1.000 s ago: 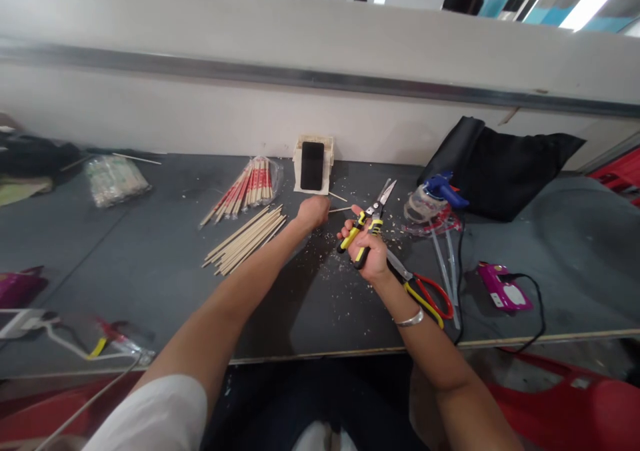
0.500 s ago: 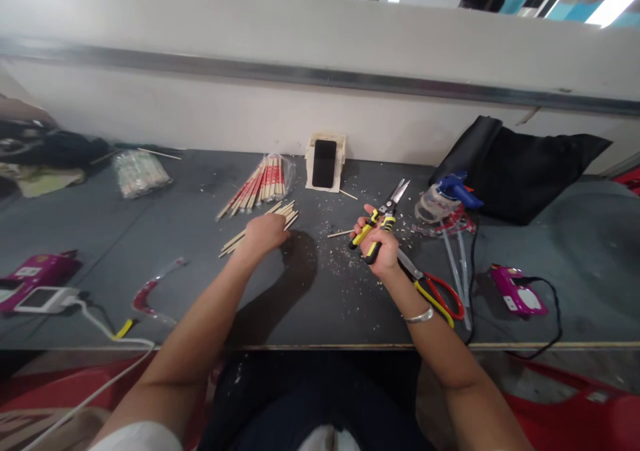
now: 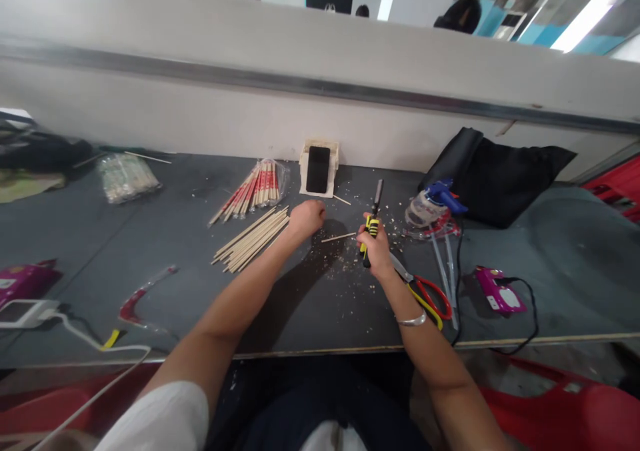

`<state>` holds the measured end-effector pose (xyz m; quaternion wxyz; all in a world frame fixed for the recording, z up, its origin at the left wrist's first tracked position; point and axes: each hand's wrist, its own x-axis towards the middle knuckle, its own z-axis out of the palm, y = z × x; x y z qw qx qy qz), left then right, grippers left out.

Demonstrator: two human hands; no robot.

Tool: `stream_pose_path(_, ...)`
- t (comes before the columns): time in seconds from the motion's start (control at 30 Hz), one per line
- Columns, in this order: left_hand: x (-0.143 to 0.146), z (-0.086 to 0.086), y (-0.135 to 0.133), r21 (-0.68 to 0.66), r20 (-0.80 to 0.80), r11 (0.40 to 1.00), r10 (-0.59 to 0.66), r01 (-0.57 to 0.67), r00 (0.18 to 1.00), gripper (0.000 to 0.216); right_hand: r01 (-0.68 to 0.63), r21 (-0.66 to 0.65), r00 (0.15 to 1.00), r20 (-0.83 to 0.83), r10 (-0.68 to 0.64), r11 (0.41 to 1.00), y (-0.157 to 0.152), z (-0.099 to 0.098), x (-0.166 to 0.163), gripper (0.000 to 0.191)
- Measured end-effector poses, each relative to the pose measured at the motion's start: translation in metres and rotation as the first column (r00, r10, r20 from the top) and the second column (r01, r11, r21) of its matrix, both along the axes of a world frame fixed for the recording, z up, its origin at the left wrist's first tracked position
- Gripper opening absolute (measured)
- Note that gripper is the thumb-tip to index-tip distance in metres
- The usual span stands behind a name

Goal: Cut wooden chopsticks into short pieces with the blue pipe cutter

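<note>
My right hand [image 3: 377,251] is wrapped round the yellow-and-black handles of a pair of shears [image 3: 373,227], whose blades point away from me. My left hand [image 3: 306,219] is over the table with its fingers curled together; what they hold, if anything, is hidden. Just left of that hand lies a loose bundle of bare wooden chopsticks [image 3: 253,239]. Between my hands a single thin stick [image 3: 339,237] rests among pale chips, its right end close to my right hand. Behind the bundle are red-wrapped chopsticks [image 3: 253,192], fanned out.
A phone [image 3: 319,169] leans on a stand at the back. Red-and-yellow-handled scissors [image 3: 433,297] lie by my right forearm. Farther right are a blue glue gun [image 3: 447,196], a black bag [image 3: 493,177] and a purple box [image 3: 500,291]. A bagged bundle [image 3: 127,177] sits at left.
My left hand has moved right, off the chopstick bundle, which now shows in full. My right hand has turned the shears, and their blades now look closed together instead of slightly apart.
</note>
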<state>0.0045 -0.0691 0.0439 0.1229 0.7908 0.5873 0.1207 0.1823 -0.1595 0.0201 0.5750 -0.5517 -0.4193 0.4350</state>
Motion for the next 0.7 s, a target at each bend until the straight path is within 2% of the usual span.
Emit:
stream_pose_path(0.03, -0.006, -0.002, 0.007, -0.001, 0.075, 1.0, 0.029, -0.029, 0.997, 0.026, -0.002, -0.021, 0.99, 0.141, 0.005, 1.0, 0.001, 0.002, 0.004, 0.05)
stream_pose_path(0.1, -0.025, -0.005, 0.022, -0.042, 0.273, 0.994, 0.112, -0.105, 0.955, 0.022, -0.046, -0.077, 0.907, 0.414, 0.074, 0.996, 0.0, 0.008, 0.01, 0.044)
stream_pose_path(0.13, -0.035, -0.006, 0.03, -0.074, 0.376, 0.985, 0.175, -0.158, 0.91, 0.02, -0.081, -0.117, 0.835, 0.534, 0.131, 0.99, -0.001, 0.012, 0.012, 0.045)
stream_pose_path(0.2, -0.055, -0.006, 0.046, -0.126, 0.483, 0.966, 0.259, -0.226, 0.836, 0.022, -0.144, -0.212, 0.641, 0.724, 0.255, 0.966, -0.006, 0.018, 0.014, 0.05)
stream_pose_path(0.3, -0.072, -0.007, 0.066, -0.291, 0.687, 0.914, 0.405, -0.283, 0.603, 0.022, -0.215, -0.362, 0.306, 0.857, 0.415, 0.907, -0.014, 0.022, 0.014, 0.054)
stream_pose_path(0.37, -0.075, -0.009, 0.076, -0.333, 0.733, 0.904, 0.427, -0.269, 0.529, 0.022, -0.234, -0.431, 0.156, 0.868, 0.471, 0.872, -0.018, 0.022, 0.015, 0.055)
stream_pose_path(0.4, -0.074, -0.011, 0.081, -0.338, 0.742, 0.905, 0.426, -0.26, 0.518, 0.021, -0.241, -0.448, 0.119, 0.867, 0.484, 0.861, -0.018, 0.022, 0.016, 0.056)
stream_pose_path(0.47, -0.07, -0.014, 0.09, -0.354, 0.765, 0.904, 0.428, -0.241, 0.482, 0.02, -0.271, -0.436, 0.115, 0.871, 0.478, 0.858, -0.011, 0.024, 0.02, 0.055)
stream_pose_path(0.57, -0.063, -0.02, 0.105, -0.369, 0.785, 0.901, 0.433, -0.228, 0.443, 0.02, -0.321, -0.292, 0.229, 0.899, 0.373, 0.901, 0.019, 0.031, 0.027, 0.039)
stream_pose_path(0.63, -0.06, -0.024, 0.114, -0.379, 0.787, 0.897, 0.442, -0.229, 0.431, 0.022, -0.268, -0.2, 0.301, 0.912, 0.279, 0.943, 0.05, 0.037, 0.027, 0.033)
stream_pose_path(0.7, -0.058, -0.027, 0.123, -0.391, 0.781, 0.891, 0.455, -0.233, 0.429, 0.023, -0.172, -0.222, 0.29, 0.92, 0.264, 0.96, 0.084, 0.041, 0.024, 0.029)
